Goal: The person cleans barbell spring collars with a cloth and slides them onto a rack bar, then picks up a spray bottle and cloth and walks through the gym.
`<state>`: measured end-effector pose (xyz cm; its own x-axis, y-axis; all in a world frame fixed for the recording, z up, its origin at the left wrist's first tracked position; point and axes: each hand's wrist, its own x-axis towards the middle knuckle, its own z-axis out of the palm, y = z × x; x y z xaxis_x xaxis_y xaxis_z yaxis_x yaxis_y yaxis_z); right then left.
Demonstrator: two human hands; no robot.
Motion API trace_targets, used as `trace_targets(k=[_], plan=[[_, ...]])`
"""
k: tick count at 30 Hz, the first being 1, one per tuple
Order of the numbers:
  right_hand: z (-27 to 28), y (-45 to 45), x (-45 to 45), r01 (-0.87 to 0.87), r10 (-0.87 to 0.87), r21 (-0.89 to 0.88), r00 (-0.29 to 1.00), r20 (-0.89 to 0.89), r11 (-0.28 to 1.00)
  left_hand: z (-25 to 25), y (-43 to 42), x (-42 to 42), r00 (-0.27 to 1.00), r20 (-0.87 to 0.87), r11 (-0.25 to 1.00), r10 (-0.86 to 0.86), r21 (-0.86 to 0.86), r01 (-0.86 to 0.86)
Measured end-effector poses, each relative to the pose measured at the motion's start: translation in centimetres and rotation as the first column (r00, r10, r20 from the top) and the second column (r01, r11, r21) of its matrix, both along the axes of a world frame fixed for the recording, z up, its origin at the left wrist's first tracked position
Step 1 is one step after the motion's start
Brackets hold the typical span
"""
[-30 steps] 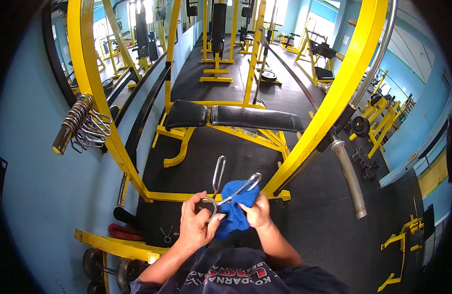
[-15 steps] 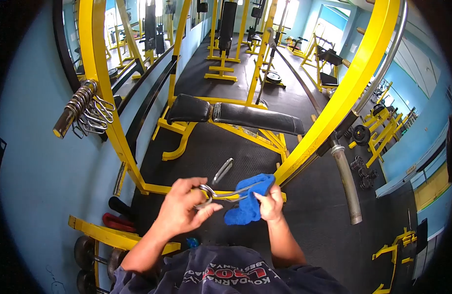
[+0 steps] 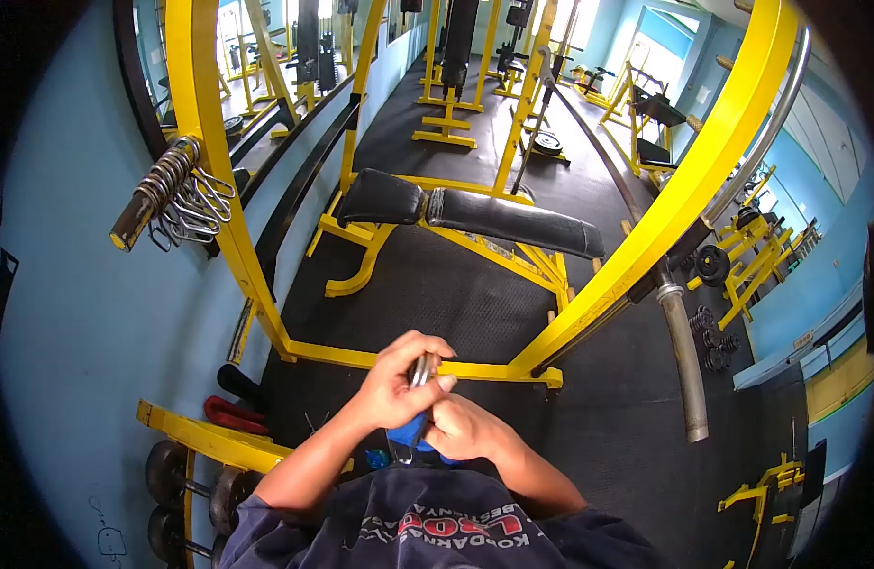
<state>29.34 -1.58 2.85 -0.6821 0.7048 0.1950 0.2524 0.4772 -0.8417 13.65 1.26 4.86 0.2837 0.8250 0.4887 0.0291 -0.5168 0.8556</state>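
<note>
Close in front of my chest, my left hand (image 3: 399, 379) is closed around a metal spring collar (image 3: 421, 369), whose coil shows between its fingers and thumb. My right hand (image 3: 459, 426) is closed just below and to the right, touching my left hand. It grips a blue cloth (image 3: 409, 431), mostly hidden under the hands. One end of the collar's wire shows below the cloth, near my shirt. More spring collars (image 3: 176, 185) hang on a peg of the yellow rack at the left.
The yellow rack's base bar (image 3: 361, 357) runs just beyond my hands. Behind it stands a black padded bench (image 3: 513, 220). Dumbbells (image 3: 230, 498) rest on a yellow stand at lower left. A bar end (image 3: 683, 370) juts down at right.
Both hands have come together and nearer my chest. The collar has turned, its handles now pointing down toward me, and the cloth has moved left and down with my right hand.
</note>
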Motion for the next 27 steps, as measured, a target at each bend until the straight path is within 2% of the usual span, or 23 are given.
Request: trace_targets(k=[1,2,4,5,7,8,9,11,12,13,15,17,19,21,22,27], plan=[[-0.3,0.1,-0.3,0.006,-0.006,-0.016,1.000,-0.008,1.000,-0.1,0.4,-0.5,1.000,-0.001,1.000,0.001,0.000,-0.001],[-0.5,-0.1,-0.6,0.009,-0.009,-0.014,1.000,-0.013,1.000,-0.2,0.5,-1.2,0.995,0.095,0.995,0.014,-0.096,-0.005],[-1.1,-0.9,-0.9,0.122,-0.117,0.006,0.965,-0.233,0.992,-0.5,0.6,-1.7,0.987,0.155,0.992,0.036,-0.125,-0.016],[-1.3,-0.9,-1.2,0.125,-0.122,-0.003,0.964,-0.235,0.992,-0.7,0.4,-1.5,0.981,0.193,0.991,0.023,-0.134,0.004],[-1.8,-0.3,-1.6,0.244,-0.235,-0.009,0.922,-0.309,0.970,-1.2,0.1,-0.7,0.995,0.088,0.999,-0.036,-0.012,0.037],[-1.7,-0.1,-1.7,0.295,-0.286,-0.021,0.901,-0.327,0.955,-1.0,-0.2,-0.6,0.982,0.190,0.993,-0.013,-0.116,0.036],[-1.2,-0.2,-2.1,0.405,-0.403,-0.070,0.846,-0.349,0.912,-0.7,-0.3,-1.0,0.977,0.209,0.990,-0.030,-0.126,0.057],[-1.5,0.7,-2.3,0.457,-0.519,-0.254,0.683,-0.514,0.852,-0.5,-0.2,-1.4,0.985,0.121,0.990,-0.120,-0.062,0.128],[-1.6,0.9,-1.2,0.387,-0.440,-0.216,0.722,-0.534,0.897,-1.0,-0.2,-1.6,0.975,0.159,0.979,-0.153,-0.113,0.172],[-1.3,0.5,-0.1,0.356,-0.431,-0.242,0.757,-0.492,0.902,-1.5,-0.3,-1.7,0.941,0.300,0.946,-0.159,-0.225,0.232],[-1.4,-0.1,2.1,0.273,-0.322,-0.172,0.776,-0.542,0.947,-1.1,-0.1,-2.4,0.869,0.485,0.901,-0.099,-0.327,0.285],[0.4,-0.7,3.6,0.337,-0.291,-0.022,0.775,-0.561,0.941,-0.9,0.1,-3.1,0.808,0.582,0.889,-0.092,-0.318,0.331],[1.3,-1.3,4.2,0.361,-0.348,-0.086,0.767,-0.539,0.929,-0.3,-0.1,-3.1,0.742,0.669,0.866,-0.043,-0.345,0.362],[1.7,-0.7,3.9,0.433,-0.301,0.318,0.872,-0.386,0.844,-0.2,0.1,-3.1,0.735,0.675,0.862,-0.059,-0.337,0.378],[2.4,-1.1,2.8,0.490,-0.380,0.328,0.858,-0.345,0.808,-0.1,0.1,-2.9,0.762,0.644,0.871,-0.066,-0.336,0.359],[1.3,-0.7,-1.1,0.427,-0.465,0.545,0.882,-0.076,0.722,0.4,0.0,-1.9,0.777,0.609,0.860,-0.159,-0.301,0.412]])
